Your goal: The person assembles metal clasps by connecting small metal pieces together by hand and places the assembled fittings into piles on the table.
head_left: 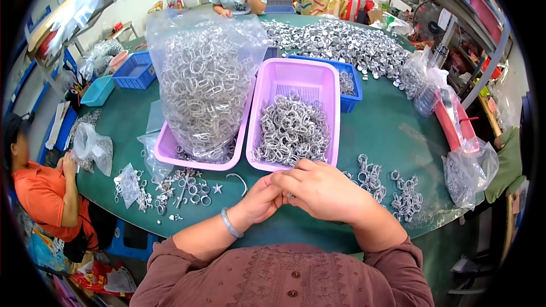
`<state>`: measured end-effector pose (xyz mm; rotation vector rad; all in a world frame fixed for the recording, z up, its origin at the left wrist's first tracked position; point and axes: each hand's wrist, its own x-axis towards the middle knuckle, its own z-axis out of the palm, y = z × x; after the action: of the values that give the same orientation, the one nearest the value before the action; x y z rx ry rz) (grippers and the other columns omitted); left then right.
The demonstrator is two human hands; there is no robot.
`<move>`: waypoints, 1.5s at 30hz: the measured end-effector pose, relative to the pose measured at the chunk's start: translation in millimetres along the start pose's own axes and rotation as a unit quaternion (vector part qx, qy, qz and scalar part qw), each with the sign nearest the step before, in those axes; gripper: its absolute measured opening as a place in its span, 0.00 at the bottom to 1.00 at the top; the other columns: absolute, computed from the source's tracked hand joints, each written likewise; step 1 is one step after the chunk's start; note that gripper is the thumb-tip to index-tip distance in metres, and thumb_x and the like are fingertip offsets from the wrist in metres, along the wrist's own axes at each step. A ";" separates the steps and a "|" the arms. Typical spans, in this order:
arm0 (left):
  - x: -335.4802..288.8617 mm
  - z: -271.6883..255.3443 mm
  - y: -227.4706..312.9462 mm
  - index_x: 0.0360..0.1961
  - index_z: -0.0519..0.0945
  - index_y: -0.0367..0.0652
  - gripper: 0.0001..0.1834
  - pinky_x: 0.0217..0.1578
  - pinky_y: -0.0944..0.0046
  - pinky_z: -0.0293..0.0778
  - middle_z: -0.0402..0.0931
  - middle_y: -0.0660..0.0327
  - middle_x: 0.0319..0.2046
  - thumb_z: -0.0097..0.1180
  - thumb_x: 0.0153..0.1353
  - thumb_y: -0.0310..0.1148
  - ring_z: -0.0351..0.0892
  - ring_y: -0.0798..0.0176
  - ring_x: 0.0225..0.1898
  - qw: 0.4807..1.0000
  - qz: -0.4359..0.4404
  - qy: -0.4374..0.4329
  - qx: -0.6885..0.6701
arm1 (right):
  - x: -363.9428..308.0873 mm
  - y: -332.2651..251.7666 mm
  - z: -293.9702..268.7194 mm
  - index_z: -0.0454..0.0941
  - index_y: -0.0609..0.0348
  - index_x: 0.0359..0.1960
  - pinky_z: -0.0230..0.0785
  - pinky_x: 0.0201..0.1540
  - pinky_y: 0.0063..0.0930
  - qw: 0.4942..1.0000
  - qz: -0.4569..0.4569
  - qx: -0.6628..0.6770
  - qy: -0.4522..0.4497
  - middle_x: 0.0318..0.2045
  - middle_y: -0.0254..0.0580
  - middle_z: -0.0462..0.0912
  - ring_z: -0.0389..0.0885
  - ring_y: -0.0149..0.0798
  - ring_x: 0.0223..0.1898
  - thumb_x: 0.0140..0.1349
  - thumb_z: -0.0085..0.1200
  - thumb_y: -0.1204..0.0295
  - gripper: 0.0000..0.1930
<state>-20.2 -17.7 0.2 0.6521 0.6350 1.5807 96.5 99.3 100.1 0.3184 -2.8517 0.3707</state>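
Observation:
My left hand (264, 198) and my right hand (319, 191) meet in front of me at the near end of a purple basket (256, 156). Their fingers are closed together on a small silver metal piece (290, 195), mostly hidden by the fingers; its exact shape does not show. Inside the basket lies a heap of silver metal rings (296, 128). To the right of my hands, more linked-looking ring pieces (369, 179) lie in a loose pile, with another small pile (406, 199) beyond it.
A large clear bag of metal rings (202, 85) stands in a second purple basket (199, 165). Mixed metal parts (196, 190) lie at the left on the green table (387, 119). Many silver pieces (341, 42) cover the far side. People sit left, right and opposite.

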 end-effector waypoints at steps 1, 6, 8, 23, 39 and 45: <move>0.2 0.6 -1.2 0.45 0.68 0.41 0.17 0.47 0.64 0.68 0.71 0.61 0.42 0.46 0.61 0.41 0.71 0.66 0.46 1.000 0.001 0.015 -0.007 | 0.1 0.1 -0.7 0.69 0.58 0.42 0.66 0.38 0.30 1.000 0.000 -0.001 0.001 0.31 0.38 0.76 0.72 0.41 0.34 0.44 0.57 0.71 0.20; -0.5 -4.8 -5.6 0.44 0.69 0.38 0.14 0.42 0.64 0.70 0.72 0.58 0.38 0.40 0.63 0.36 0.74 0.63 0.40 0.998 0.005 -0.023 -0.050 | 2.5 -1.2 -6.3 0.70 0.59 0.41 0.66 0.37 0.30 1.000 0.006 -0.004 0.006 0.29 0.38 0.76 0.73 0.41 0.34 0.42 0.57 0.71 0.21; -1.9 -1.8 -4.0 0.44 0.70 0.36 0.17 0.44 0.62 0.69 0.73 0.56 0.38 0.38 0.64 0.38 0.74 0.61 0.40 0.997 -0.017 -0.065 -0.046 | 2.1 -1.9 -8.5 0.70 0.59 0.41 0.66 0.37 0.30 1.000 0.010 -0.004 0.006 0.29 0.38 0.76 0.73 0.41 0.34 0.42 0.56 0.71 0.20; 2.3 -1.2 -5.6 0.37 0.73 0.38 0.15 0.41 0.67 0.68 0.74 0.59 0.32 0.45 0.61 0.41 0.73 0.66 0.36 0.998 -0.055 -0.009 0.010 | -3.1 13.8 -44.5 0.58 0.64 0.55 0.63 0.48 0.35 0.863 0.062 0.107 0.489 0.50 0.51 0.68 0.68 0.48 0.50 0.39 0.63 0.77 0.38; -0.8 3.4 -0.7 0.36 0.74 0.38 0.12 0.41 0.68 0.67 0.74 0.62 0.32 0.47 0.60 0.36 0.71 0.69 0.36 0.996 -0.070 0.001 0.047 | -8.8 5.6 -35.0 0.69 0.59 0.40 0.66 0.32 0.35 0.993 -0.010 0.108 -0.040 0.27 0.43 0.74 0.74 0.45 0.31 0.46 0.55 0.70 0.18; -2.2 -3.6 -5.0 0.36 0.74 0.35 0.15 0.41 0.67 0.67 0.73 0.59 0.31 0.47 0.59 0.38 0.72 0.66 0.35 0.997 -0.061 -0.037 0.040 | -8.5 11.9 -23.6 0.72 0.59 0.29 0.66 0.33 0.34 0.998 0.017 0.056 -0.016 0.24 0.42 0.73 0.74 0.45 0.30 0.44 0.55 0.69 0.10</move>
<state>-19.1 -19.5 -6.0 0.7148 0.6721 1.4174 106.7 118.6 117.2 0.2983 -2.8768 0.5385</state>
